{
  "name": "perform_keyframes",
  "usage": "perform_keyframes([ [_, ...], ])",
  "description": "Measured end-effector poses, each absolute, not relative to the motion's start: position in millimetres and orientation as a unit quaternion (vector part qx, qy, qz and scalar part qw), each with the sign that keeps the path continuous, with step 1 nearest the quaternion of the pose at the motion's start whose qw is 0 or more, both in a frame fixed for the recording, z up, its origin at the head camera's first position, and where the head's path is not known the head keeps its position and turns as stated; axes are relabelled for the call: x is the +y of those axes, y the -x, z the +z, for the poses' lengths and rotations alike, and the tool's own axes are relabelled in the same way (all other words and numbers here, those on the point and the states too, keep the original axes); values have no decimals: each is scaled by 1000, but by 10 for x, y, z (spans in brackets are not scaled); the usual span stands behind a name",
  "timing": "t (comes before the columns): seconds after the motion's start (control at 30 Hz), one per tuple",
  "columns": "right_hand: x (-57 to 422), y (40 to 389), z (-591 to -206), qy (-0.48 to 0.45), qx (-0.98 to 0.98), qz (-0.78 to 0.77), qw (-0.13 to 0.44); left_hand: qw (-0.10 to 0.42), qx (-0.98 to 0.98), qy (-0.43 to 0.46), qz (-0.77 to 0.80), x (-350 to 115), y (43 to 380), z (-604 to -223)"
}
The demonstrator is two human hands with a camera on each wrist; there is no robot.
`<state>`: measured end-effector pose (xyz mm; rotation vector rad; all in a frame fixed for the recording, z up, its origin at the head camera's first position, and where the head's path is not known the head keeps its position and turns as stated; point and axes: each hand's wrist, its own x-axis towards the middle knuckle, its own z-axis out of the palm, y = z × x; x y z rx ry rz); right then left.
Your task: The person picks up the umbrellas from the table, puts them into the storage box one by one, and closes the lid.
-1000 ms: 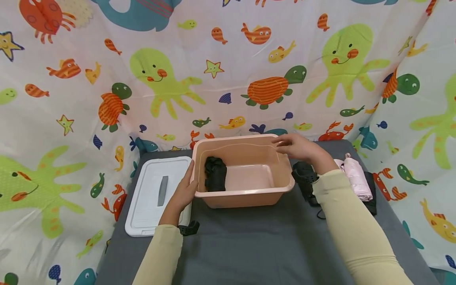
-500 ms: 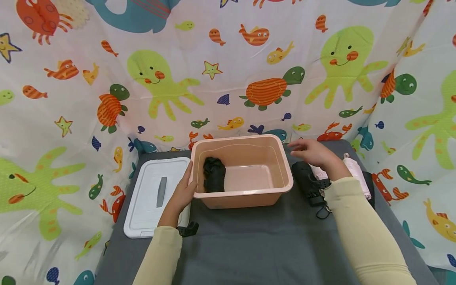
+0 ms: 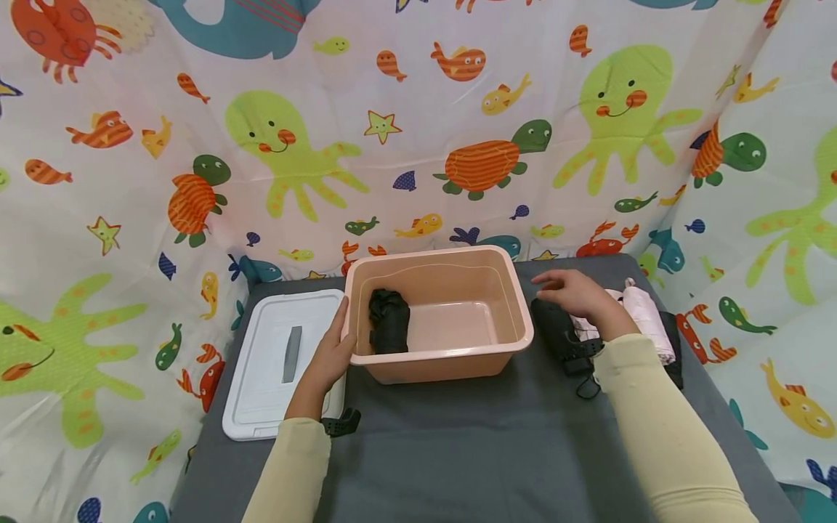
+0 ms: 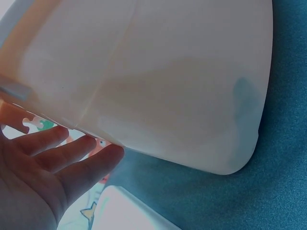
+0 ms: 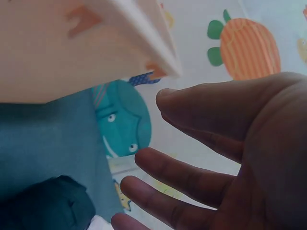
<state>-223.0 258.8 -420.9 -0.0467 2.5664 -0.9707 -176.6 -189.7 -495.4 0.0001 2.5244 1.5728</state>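
Observation:
A peach plastic bin [image 3: 445, 368] stands on the grey table. Inside it, against the left end, lies a black bundle with a gathered top [image 3: 389, 327], like a folded umbrella. My left hand [image 3: 327, 359] rests against the bin's left side; in the left wrist view its straight fingers [image 4: 88, 170] touch the outer wall. To the right of the bin my right hand [image 3: 578, 296] hovers with fingers extended and holds nothing. Near it lies a black folded bundle with a cord [image 3: 552, 330]. A pink rolled bundle [image 3: 649, 323] lies beyond, partly behind my right wrist.
A white lid with a grey handle [image 3: 261, 370] lies left of the bin, partly behind my left arm. Another black item [image 3: 673, 349] sits at the pink bundle's right. A curtain printed with sea animals [image 3: 405, 87] surrounds the table's back and sides.
My right hand has left the bin's right rim and moved right, over toward the bundles. The left hand stays at the bin's left side. The view has shifted slightly.

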Motion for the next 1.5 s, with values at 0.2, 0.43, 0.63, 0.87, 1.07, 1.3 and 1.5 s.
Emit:
perform_keyframes([
  [0.2, 2634, 2249, -4337, 10, 925, -321, 203, 81, 845, -3, 528, -1911, 1766, -4952],
  [0.43, 2692, 2279, -4518, 22, 939, -278, 200, 79, 843, -1, 532, -1923, 1772, -4945],
  [0.63, 2705, 2248, -4628, 33, 945, -263, 191, 77, 843, 2, 532, -1917, 1771, -4923],
  [0.87, 2734, 2235, -4777, 45, 955, -244, 163, 78, 842, 0, 534, -1907, 1777, -4913],
  [1.07, 2777, 2257, -4941, 35, 959, -226, 166, 77, 843, -1, 533, -1905, 1778, -4912],
  [1.3, 2753, 2240, -5055, 52, 964, -206, 160, 81, 838, 2, 540, -1915, 1791, -4979],
  [1.5, 2741, 2226, -5145, 63, 969, -191, 146, 76, 838, -4, 540, -1896, 1787, -4963],
])
